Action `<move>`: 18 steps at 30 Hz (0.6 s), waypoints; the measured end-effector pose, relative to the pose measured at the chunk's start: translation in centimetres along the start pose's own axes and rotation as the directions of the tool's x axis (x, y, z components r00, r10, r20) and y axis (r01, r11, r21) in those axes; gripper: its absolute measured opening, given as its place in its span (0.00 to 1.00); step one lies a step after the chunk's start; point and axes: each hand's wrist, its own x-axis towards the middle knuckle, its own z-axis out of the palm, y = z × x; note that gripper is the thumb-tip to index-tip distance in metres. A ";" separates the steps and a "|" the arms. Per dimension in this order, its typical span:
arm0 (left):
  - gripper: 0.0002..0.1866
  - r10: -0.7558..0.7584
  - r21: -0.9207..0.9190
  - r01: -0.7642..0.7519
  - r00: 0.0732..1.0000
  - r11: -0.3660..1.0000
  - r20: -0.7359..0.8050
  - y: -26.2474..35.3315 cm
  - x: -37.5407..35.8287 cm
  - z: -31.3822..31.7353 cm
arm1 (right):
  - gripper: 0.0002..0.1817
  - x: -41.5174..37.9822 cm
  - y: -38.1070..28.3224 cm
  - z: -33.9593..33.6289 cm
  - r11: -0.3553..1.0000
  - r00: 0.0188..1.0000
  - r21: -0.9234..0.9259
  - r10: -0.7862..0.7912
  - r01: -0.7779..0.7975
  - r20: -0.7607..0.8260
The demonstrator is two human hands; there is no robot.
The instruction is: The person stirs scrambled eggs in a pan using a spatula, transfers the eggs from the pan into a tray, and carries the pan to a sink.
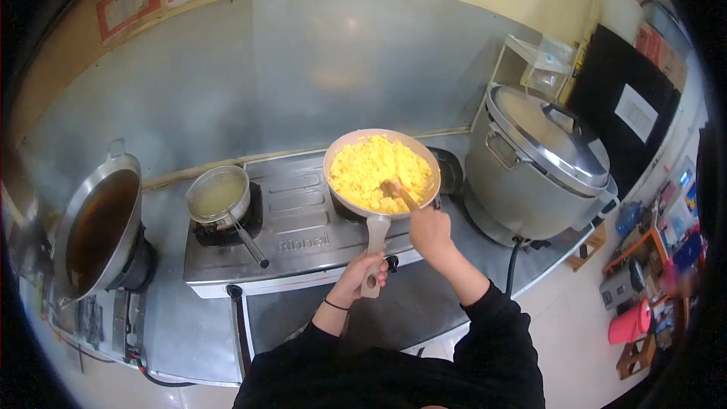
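My left hand (361, 276) is wrapped round the light-coloured handle of a frying pan (330, 157), which sits over the right burner of the gas stove. Yellow scrambled eggs (371, 165) in small crumbly pieces fill the pan. In my right hand (431, 233) is a brown spatula (394, 188), its shaft angled down and its head in the eggs at the pan's right front. The fingers of the right hand are closed about the shaft, and the exact shape of the tool's head is partly covered by egg.
On the left burner of the stove (295, 253) stands a small saucepan (241, 204) of yellowish liquid, its handle pointing toward me. A large wok (129, 174) of dark brown liquid is at far left. A big lidded metal cooker (515, 182) stands right of the pan.
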 end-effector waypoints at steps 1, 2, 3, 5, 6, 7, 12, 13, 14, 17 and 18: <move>0.16 0.002 0.021 -0.002 1.000 1.000 0.022 -0.2 0.2 -0.6 | 0.28 0.0 -0.1 -1.1 0.997 1.000 0.069 0.016 -0.017 0.023; 0.16 0.008 0.043 -0.010 0.999 0.999 0.047 -0.1 0.5 -0.8 | 0.26 -0.1 -0.1 -2.2 0.990 0.999 0.135 0.029 -0.034 0.040; 0.18 -0.006 0.000 0.006 0.998 1.000 0.059 0.2 0.3 -0.7 | 0.23 -0.9 -0.7 -3.3 0.973 0.997 0.228 0.028 -0.043 0.069; 0.22 -0.033 -0.085 0.040 0.996 0.996 0.084 1.0 0.0 -0.3 | 0.19 -2.4 -2.9 -4.8 0.912 0.993 0.405 0.019 -0.067 0.121; 0.24 -0.015 -0.116 0.022 0.998 0.993 0.068 1.5 0.4 -0.1 | 0.16 -3.0 -4.3 -4.2 0.871 0.996 0.488 0.020 -0.058 0.083; 0.27 0.003 -0.146 0.004 0.999 0.989 0.049 2.0 0.9 -0.1 | 0.15 -3.5 -5.7 -3.4 0.822 0.999 0.568 0.023 -0.045 0.046; 0.32 -0.047 -0.060 0.054 0.992 0.997 0.118 3.0 2.3 -1.2 | 0.08 -4.9 -6.9 -4.3 0.687 0.996 0.723 0.088 -0.075 0.020; 0.32 -0.050 -0.034 0.055 0.989 0.998 0.138 2.9 2.3 -1.4 | 0.09 -5.8 -7.0 -5.1 0.684 0.994 0.723 0.107 -0.091 0.024; 0.32 -0.050 -0.007 0.052 0.986 0.999 0.159 2.9 2.3 -1.4 | 0.10 -6.6 -7.3 -5.5 0.682 0.992 0.724 0.124 -0.104 0.025; 0.38 -0.077 -0.039 0.086 0.978 0.996 0.195 3.3 1.7 -1.1 | 0.15 -9.9 -9.5 -5.0 0.785 0.988 0.602 0.085 -0.148 0.132; 0.34 -0.065 -0.060 0.076 0.982 0.995 0.177 3.5 1.3 -0.3 | 0.16 -10.5 -9.9 -4.5 0.764 0.990 0.629 0.091 -0.141 0.112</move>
